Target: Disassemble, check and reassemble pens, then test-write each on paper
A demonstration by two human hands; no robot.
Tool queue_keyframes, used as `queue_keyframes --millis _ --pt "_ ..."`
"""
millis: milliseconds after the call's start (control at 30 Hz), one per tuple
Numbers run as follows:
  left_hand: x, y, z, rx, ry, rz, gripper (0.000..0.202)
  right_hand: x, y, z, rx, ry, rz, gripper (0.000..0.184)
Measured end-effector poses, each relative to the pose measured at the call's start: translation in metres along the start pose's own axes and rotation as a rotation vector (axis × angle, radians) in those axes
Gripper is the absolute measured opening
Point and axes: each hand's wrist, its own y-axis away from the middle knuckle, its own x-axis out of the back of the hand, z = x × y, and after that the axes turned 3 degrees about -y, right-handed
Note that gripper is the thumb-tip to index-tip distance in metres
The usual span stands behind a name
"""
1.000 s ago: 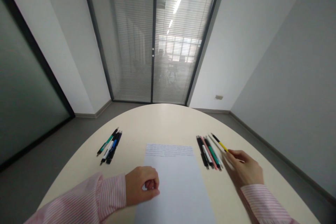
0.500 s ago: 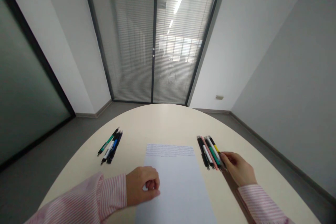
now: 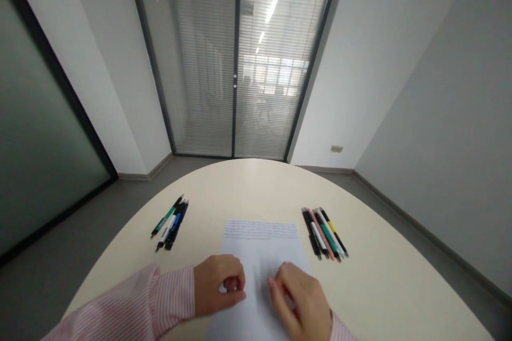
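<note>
A sheet of white paper (image 3: 260, 256) with lines of handwriting across its top lies in front of me. My left hand (image 3: 220, 283) rests over the paper's left edge, its fingers curled in with no object visible in them. Over the right part of the sheet is my right hand (image 3: 302, 301), slightly blurred, its fingers curled and nothing seen in its grasp. To the right of the paper, a row of several pens (image 3: 325, 235) lies side by side: black, white, pink, green and yellow parts show.
Another small group of pens (image 3: 171, 226), with green, white, blue and black parts, lies at the left of the round cream table (image 3: 252, 186). Beyond the table's curved far edge stands a glass partition with blinds (image 3: 204, 112), between pale walls.
My right hand has let go of the outermost pen in the right row and moved left onto the paper. That pen now lies alongside the others. My left hand has stayed put.
</note>
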Motion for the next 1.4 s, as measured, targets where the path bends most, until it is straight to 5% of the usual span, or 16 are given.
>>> queue_keyframes --millis 100,267,367,467,567,667,833,1167,1400 --pt "-0.001 0.001 0.000 -0.049 -0.060 0.002 0.008 -0.019 0.006 -0.010 0.173 0.183 -0.195 0.021" --pt "-0.003 0.000 0.000 -0.193 -0.168 0.024 0.013 -0.022 0.007 -0.006 0.075 0.255 -0.339 0.018" --pt "0.011 -0.004 -0.008 -0.203 -0.333 0.167 0.024 -0.016 0.003 -0.006 0.056 0.241 -0.382 0.018" --pt "0.042 -0.004 -0.027 0.131 -0.641 0.426 0.032 -0.014 0.001 -0.009 0.042 0.212 -0.380 0.020" --pt "0.075 0.003 -0.051 0.357 -0.781 0.507 0.028 -0.012 0.001 -0.011 0.026 0.199 -0.386 0.021" --pt "0.093 0.014 -0.072 0.521 -0.880 0.466 0.027 -0.010 0.002 -0.011 0.017 0.194 -0.418 0.022" --pt "0.094 0.022 -0.086 0.679 -0.915 0.371 0.021 -0.010 0.002 -0.010 0.003 0.195 -0.434 0.021" --pt "0.087 0.014 -0.082 0.626 -0.702 0.243 0.020 -0.012 0.003 -0.012 -0.002 0.177 -0.408 0.021" --pt "0.085 0.013 -0.079 0.720 -0.500 0.348 0.024 -0.014 0.006 -0.008 -0.007 0.170 -0.392 0.020"
